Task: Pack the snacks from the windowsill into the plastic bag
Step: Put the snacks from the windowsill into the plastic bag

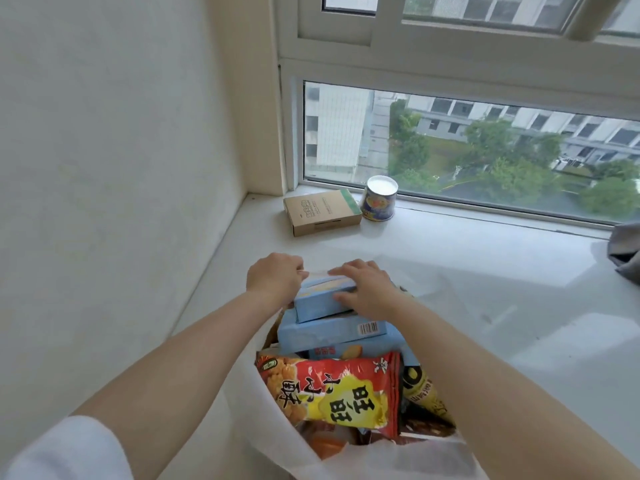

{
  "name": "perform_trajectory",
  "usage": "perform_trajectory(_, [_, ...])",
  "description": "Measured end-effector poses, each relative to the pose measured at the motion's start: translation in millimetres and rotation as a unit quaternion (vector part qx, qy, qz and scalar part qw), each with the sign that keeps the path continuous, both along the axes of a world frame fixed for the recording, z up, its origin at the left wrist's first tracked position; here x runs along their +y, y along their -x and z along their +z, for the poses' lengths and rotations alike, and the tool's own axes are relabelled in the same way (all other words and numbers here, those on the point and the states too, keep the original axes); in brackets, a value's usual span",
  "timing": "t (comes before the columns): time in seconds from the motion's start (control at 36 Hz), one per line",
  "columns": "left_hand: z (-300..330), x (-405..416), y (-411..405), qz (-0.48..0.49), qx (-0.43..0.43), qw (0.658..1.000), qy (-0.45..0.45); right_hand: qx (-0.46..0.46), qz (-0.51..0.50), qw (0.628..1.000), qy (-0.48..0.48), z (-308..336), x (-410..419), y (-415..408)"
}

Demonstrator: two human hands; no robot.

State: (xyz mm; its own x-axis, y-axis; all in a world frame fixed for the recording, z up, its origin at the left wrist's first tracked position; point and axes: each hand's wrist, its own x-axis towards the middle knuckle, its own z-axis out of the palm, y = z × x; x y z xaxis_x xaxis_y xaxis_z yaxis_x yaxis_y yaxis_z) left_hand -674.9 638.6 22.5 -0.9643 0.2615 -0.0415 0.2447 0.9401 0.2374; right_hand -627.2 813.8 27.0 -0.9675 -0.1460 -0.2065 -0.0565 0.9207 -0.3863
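Observation:
A white plastic bag (pixel 263 441) lies open on the windowsill (pixel 519 306), full of snacks. A red and yellow snack packet (pixel 332 389) lies near its mouth, with a larger light blue box (pixel 332 332) beyond it. On top sits a small light blue box (pixel 320 301). My left hand (pixel 275 277) grips that small box at its left end together with the bag's far edge. My right hand (pixel 367 289) rests on the box's right side, fingers spread over it. A brown cardboard box (pixel 322 211) and a round tin (pixel 379 199) stand by the window.
A wall closes the sill on the left. The window glass and frame run along the back. A grey cloth (pixel 627 252) lies at the right edge of the sill. Bare sill surface stretches to the right of the bag.

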Motion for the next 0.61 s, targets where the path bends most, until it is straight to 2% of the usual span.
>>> perform_trajectory(0.06, [3, -9, -6, 0.015, -0.016, 1.000, -0.014, 0.108, -0.088, 0.984, 0.107, 0, 6, -17])
perform_trajectory(0.14, [8, -20, -25, 0.028, -0.004, 0.999, -0.035, 0.243, -0.215, 0.932, 0.159, -6, 21, -58])
perform_trajectory(0.22, [10, -21, -55, -0.012, 0.107, 0.991, -0.077, 0.285, -0.233, 0.917, 0.152, -19, 30, -103])
perform_trajectory(0.28, [8, -17, -83, -0.083, 0.185, 0.968, -0.149, 0.255, -0.232, 0.926, 0.151, -28, 34, -128])
perform_trajectory(0.36, [-1, -11, -127, -0.223, 0.285, 0.904, -0.227, 0.182, -0.224, 0.947, 0.142, -41, 41, -157])
perform_trajectory(0.42, [-14, -10, -153, -0.330, 0.303, 0.866, -0.222, 0.138, -0.217, 0.961, 0.104, -50, 47, -173])
perform_trajectory(0.47, [-33, -13, -175, -0.430, 0.270, 0.841, -0.187, 0.076, -0.204, 0.974, 0.054, -57, 51, -187])
perform_trajectory(0.53, [-53, -14, -195, -0.468, 0.205, 0.854, -0.102, -0.003, -0.138, 0.989, -0.047, -64, 54, -200])
perform_trajectory(0.56, [-61, -13, -204, -0.447, 0.152, 0.881, -0.039, -0.032, -0.092, 0.988, -0.121, -66, 56, -206])
perform_trajectory(0.61, [-66, -10, -216, -0.337, 0.044, 0.936, 0.088, -0.056, -0.032, 0.972, -0.225, -64, 60, -217])
